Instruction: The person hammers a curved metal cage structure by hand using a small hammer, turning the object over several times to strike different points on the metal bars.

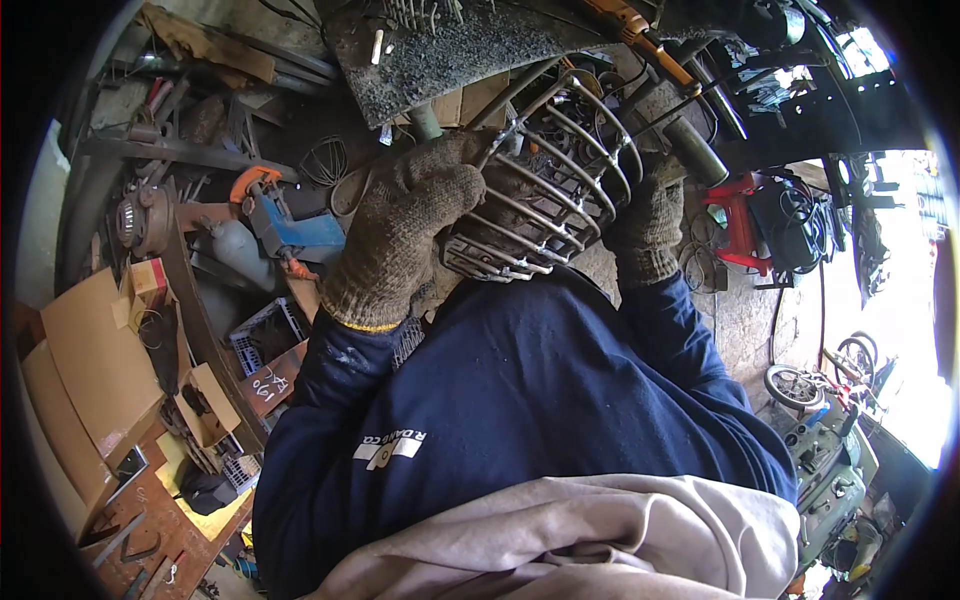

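Observation:
A curved cage of welded metal rods (545,185) is held up in front of my chest, tilted, with shiny weld spots where the bars cross. My left hand (405,225), in a thick grey-brown knit glove, is closed on the cage's left edge, its thumb along a bar. On the opposite side my right hand (648,228), in a matching glove, grips the cage too; its fingertips are mostly hidden behind the bars. Just beyond the cage lies a dark, gritty workbench (440,65). An orange-handled power tool (640,40) rests at its right end.
At left, a blue vise (300,228) and a grey gas cylinder (240,252) are near a large cardboard box (95,370). To the right are a red plastic stool (738,225), a black machine with cables (790,225) and a small bicycle (800,385).

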`<state>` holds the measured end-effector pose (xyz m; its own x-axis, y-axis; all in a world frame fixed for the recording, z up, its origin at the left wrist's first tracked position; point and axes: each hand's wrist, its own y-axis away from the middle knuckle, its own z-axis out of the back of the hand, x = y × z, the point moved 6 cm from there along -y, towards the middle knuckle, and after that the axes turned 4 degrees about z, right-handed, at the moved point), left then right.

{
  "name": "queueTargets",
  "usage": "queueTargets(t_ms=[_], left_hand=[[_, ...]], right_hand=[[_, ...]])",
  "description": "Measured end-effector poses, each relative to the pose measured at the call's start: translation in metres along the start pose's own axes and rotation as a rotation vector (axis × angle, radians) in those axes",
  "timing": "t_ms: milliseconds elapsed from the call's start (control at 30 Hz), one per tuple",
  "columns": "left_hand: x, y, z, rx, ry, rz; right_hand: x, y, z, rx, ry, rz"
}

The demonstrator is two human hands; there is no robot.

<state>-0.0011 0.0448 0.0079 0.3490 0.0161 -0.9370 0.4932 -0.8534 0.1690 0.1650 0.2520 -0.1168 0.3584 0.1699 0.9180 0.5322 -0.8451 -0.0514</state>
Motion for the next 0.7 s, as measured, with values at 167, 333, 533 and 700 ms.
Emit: queueTargets(t_ms=[167,333,533,700], left_hand=[[0.003,0.005,-0.007,0.005,0.051,0.034],[0.014,0.012,-0.011,-0.011,0.164,0.069],[0.025,0.012,-0.002,-0.015,0.115,0.077],[0.006,0.012,-0.022,0.053,-0.105,-0.020]], right_hand=[[0.005,0.000,0.001,0.009,0.125,0.091],[-0.008,-0.002,0.007,-0.030,0.063,0.037],[-0.024,-0.009,0.011,-0.019,0.056,-0.027],[-0.075,-0.017,0.045,-0.011,0.275,-0.009]])
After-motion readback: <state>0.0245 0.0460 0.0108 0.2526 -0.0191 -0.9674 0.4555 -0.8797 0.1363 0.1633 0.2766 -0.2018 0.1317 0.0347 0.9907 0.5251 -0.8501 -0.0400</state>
